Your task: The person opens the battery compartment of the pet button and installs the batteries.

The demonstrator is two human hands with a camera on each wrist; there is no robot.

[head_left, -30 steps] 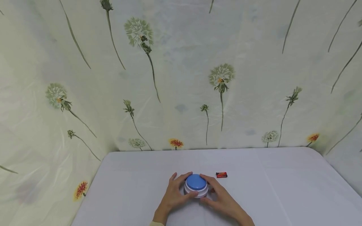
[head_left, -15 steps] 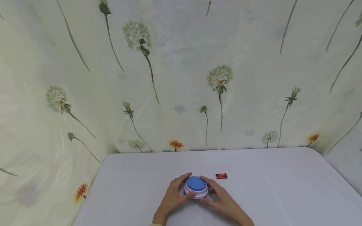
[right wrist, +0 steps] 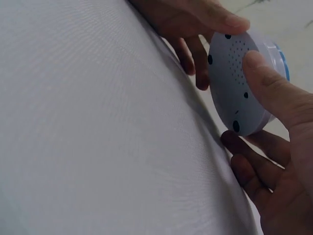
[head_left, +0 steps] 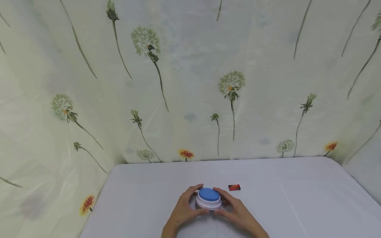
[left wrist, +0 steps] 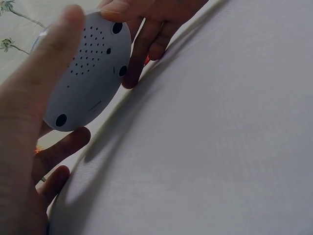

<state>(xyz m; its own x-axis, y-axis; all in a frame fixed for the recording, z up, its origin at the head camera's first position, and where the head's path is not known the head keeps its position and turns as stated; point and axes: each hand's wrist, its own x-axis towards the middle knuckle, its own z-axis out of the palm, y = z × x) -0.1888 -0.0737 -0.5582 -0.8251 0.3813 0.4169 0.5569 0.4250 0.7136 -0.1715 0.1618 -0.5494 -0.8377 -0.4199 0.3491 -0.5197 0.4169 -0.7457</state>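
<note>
A round push button [head_left: 209, 199] with a blue domed top and a white base is held between my two hands, raised off the table. My left hand [head_left: 185, 208] grips its left side, fingers round the back and thumb at the front lower edge. From the right, my right hand [head_left: 238, 211] grips it the same way. In the left wrist view the white underside [left wrist: 90, 93] shows small speaker holes and dark round feet. Both thumbs lie along that underside in the right wrist view, my right thumb [right wrist: 266, 81] near the holes.
Two red and black batteries [head_left: 234, 187] lie side by side just behind and right of the push button. A white cloth covers the table [head_left: 143, 195]. Behind and at the sides hangs a curtain [head_left: 190, 82] printed with dandelions.
My thumbs have slid lower on the push button, and its front has tipped up so more of the white side shows. The head view has shifted slightly; the batteries stay put.
</note>
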